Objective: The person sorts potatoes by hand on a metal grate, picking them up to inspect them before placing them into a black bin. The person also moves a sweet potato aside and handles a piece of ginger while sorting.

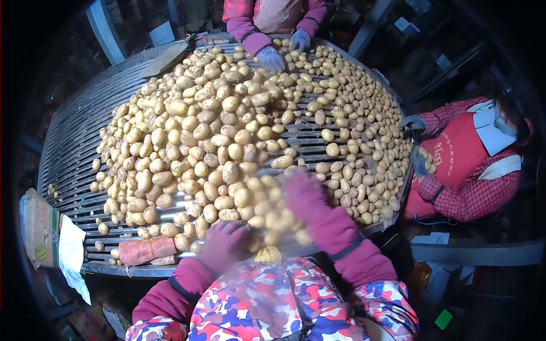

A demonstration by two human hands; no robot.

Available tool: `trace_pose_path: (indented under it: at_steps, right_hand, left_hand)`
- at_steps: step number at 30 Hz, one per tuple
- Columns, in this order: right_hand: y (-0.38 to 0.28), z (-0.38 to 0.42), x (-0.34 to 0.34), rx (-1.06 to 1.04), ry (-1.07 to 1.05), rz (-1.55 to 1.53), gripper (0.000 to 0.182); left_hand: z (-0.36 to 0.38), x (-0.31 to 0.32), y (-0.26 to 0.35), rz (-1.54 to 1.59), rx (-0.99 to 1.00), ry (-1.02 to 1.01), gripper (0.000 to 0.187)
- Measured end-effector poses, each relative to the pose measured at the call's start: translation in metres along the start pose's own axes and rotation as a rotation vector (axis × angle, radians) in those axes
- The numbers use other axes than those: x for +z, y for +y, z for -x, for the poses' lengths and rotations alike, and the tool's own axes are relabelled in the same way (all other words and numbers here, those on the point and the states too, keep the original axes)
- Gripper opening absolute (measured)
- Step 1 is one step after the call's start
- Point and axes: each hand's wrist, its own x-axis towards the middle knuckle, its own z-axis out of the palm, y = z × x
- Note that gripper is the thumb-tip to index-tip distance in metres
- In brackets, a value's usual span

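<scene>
Many potatoes (199, 119) lie heaped on a slatted metal table (74, 142). At the near edge my left hand (224, 245), in a purple glove, rests against the potatoes, its fingers pointing right and blurred. My right hand (305, 196), gloved the same way, is over the near right part of the heap, also smeared by motion. Between my two hands several potatoes are blurred. Whether either hand grips a potato cannot be made out. A yellow bundle (268, 254) sits at the table's edge in front of my body.
Across the table a person's gloved hands (271, 58) touch potatoes. At the right a co-worker in a red apron (449, 150) holds potatoes near the rim. A rolled red cloth (147, 250), a cardboard box (41, 230) and a flat board (165, 61) are at the table's edges.
</scene>
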Motion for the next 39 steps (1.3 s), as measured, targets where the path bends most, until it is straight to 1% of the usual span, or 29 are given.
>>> trace_pose_path:
  at_steps: [1,2,4,5,6,7,8,10,11,12,13,14,15,16,18,21,23,24,26,28,29,30,31,32,33,34,35,37,39]
  right_hand:
    - [-0.008,-0.008,0.028,-0.146,0.237,0.053,0.044]
    - [-0.021,-0.018,0.03,-0.153,0.26,0.127,0.057]
    - [-0.014,-0.031,0.026,-0.16,0.177,0.114,0.059]
    - [0.004,-0.038,0.035,-0.1,0.24,0.149,0.06]
    - [0.029,-0.043,0.042,-0.04,0.304,0.185,0.061]
    - [0.047,-0.047,0.016,0.166,0.141,0.033,0.061]
    - [0.062,-0.046,0.009,0.248,0.253,0.1,0.059]
    - [0.073,-0.059,-0.02,0.373,0.019,0.206,0.06]
    - [0.068,-0.067,-0.022,0.375,0.027,0.213,0.06]
    - [0.054,-0.074,-0.019,0.194,0.103,0.196,0.065]
    - [0.037,-0.085,-0.018,0.014,0.176,0.179,0.07]
    - [0.0,-0.091,-0.053,-0.011,0.016,0.05,0.074]
    - [-0.018,-0.096,-0.036,-0.189,0.186,0.122,0.079]
    - [-0.036,-0.096,-0.052,-0.356,0.14,0.109,0.077]
    - [-0.06,-0.109,-0.025,-0.429,0.357,0.442,0.063]
    - [-0.057,-0.13,-0.026,-0.42,0.366,0.378,0.063]
    - [-0.037,-0.145,-0.037,-0.358,0.063,0.157,0.076]
    - [-0.026,-0.151,-0.038,-0.304,0.102,0.165,0.07]
    - [-0.007,-0.163,-0.032,-0.256,0.128,-0.036,0.067]
    - [0.01,-0.169,-0.034,-0.123,0.127,-0.066,0.062]
    - [0.023,-0.168,-0.037,-0.069,0.175,-0.016,0.056]
    - [0.043,-0.17,-0.018,-0.044,0.308,0.061,0.052]
    - [0.053,-0.164,-0.034,0.037,0.278,0.011,0.051]
    - [0.062,-0.158,-0.057,0.134,0.1,0.071,0.055]
    - [0.091,-0.154,-0.038,0.056,0.176,0.006,0.057]
    - [0.114,-0.15,-0.017,-0.02,0.247,-0.06,0.06]
    - [0.113,-0.143,-0.033,-0.025,0.244,-0.049,0.06]
    - [0.109,-0.129,-0.061,0.107,-0.245,0.011,0.059]
    - [0.127,-0.123,-0.066,0.07,-0.308,-0.088,0.056]
  left_hand:
    - [-0.004,-0.008,0.003,0.022,-0.028,-0.054,0.047]
    - [-0.006,-0.019,0.006,0.022,-0.025,-0.047,0.047]
    - [-0.009,-0.035,0.007,0.446,-0.112,-0.057,0.041]
    - [-0.006,-0.021,-0.017,0.578,-0.083,0.024,0.037]
    - [-0.015,-0.04,-0.004,0.419,0.094,0.167,0.03]
    - [-0.015,-0.032,-0.019,0.474,0.004,0.185,0.032]
    - [-0.018,-0.031,-0.03,0.528,-0.085,0.2,0.034]
    - [-0.028,-0.031,-0.043,0.517,-0.093,0.243,0.038]
    - [-0.035,-0.027,-0.049,0.5,-0.103,0.346,0.038]
    - [-0.042,-0.022,-0.053,0.487,-0.112,0.445,0.038]
    - [-0.051,-0.021,-0.058,0.402,-0.11,0.467,0.043]
    - [-0.06,-0.02,-0.058,0.408,-0.103,0.471,0.043]
    - [-0.07,-0.02,-0.058,0.26,-0.079,0.522,0.047]
    - [-0.079,-0.021,-0.059,0.109,-0.059,0.572,0.052]
    - [-0.092,-0.019,-0.062,0.053,-0.076,0.543,0.057]
    - [-0.104,-0.014,-0.069,-0.102,-0.127,0.466,0.062]
    - [-0.103,-0.009,-0.074,-0.183,-0.095,0.426,0.062]
    - [-0.103,-0.008,-0.077,-0.269,-0.054,0.391,0.061]
    - [-0.103,-0.006,-0.082,-0.23,-0.063,0.378,0.061]
    - [-0.102,-0.002,-0.083,-0.157,-0.067,0.374,0.068]
    - [-0.103,-0.001,-0.084,-0.151,-0.062,0.383,0.068]
    - [-0.102,-0.002,-0.084,-0.152,-0.064,0.385,0.068]
    - [-0.1,-0.003,-0.085,-0.138,-0.057,0.364,0.068]
    - [-0.102,-0.004,-0.085,-0.122,-0.05,0.35,0.068]
    - [-0.104,-0.009,-0.08,-0.169,-0.051,0.375,0.059]
    - [-0.103,-0.008,-0.079,-0.16,-0.056,0.378,0.059]
    - [-0.105,-0.008,-0.08,-0.146,-0.059,0.385,0.058]
    - [-0.106,-0.005,-0.08,-0.127,-0.07,0.39,0.057]
    - [-0.11,-0.003,-0.079,-0.07,-0.085,0.38,0.056]
